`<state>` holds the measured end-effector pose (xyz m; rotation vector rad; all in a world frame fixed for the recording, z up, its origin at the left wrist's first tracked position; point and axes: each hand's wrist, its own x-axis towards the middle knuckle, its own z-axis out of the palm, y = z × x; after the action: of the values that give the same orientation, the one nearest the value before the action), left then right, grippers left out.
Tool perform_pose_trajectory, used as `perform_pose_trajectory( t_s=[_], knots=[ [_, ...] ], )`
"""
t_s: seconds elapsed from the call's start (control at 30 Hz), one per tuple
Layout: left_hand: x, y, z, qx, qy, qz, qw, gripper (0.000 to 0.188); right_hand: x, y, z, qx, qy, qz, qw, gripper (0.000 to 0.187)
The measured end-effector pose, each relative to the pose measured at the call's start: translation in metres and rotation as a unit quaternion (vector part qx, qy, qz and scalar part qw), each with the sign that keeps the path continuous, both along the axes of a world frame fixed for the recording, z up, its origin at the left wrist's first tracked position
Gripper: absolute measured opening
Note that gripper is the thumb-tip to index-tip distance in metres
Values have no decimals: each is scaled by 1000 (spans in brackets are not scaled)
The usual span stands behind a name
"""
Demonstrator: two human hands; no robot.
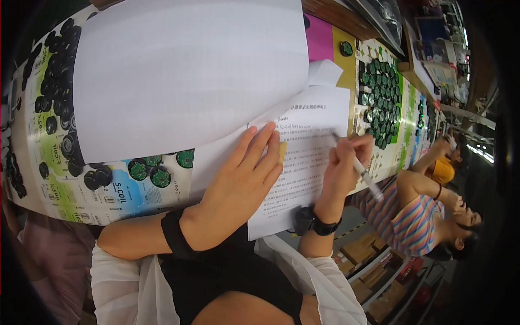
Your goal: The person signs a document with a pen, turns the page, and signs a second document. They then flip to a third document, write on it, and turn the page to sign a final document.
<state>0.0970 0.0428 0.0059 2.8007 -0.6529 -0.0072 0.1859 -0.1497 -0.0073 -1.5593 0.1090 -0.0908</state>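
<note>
Flat on the papers lies my left hand, its fingers stretched out over the left side of a printed sheet. A small yellow patch shows beside its fingertips. My right hand grips a white pen and rests at the right side of that sheet, with the pen tip near the upper printed lines. Handwriting is visible close to the sheet's top. A large blank white sheet is folded back above and to the left, its right edge curling up.
Black round parts crowd the left of the table. Several round green circuit boards sit below the white sheet; more boards stand grouped at right. A person in a striped shirt sits at right, above shelves with boxes.
</note>
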Motion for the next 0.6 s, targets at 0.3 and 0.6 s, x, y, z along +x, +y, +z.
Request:
perform_pose_trajectory(
  t_s=[0.3,0.6],
  knots=[
    [-3,-6,-7,-87,-20,9,996,49,-114,-131,-1,-202,-60,-193,958,16],
    [-18,-4,-8,-33,-72,19,997,46,-171,-127,-52,108,108,-171,973,15]
  ],
)
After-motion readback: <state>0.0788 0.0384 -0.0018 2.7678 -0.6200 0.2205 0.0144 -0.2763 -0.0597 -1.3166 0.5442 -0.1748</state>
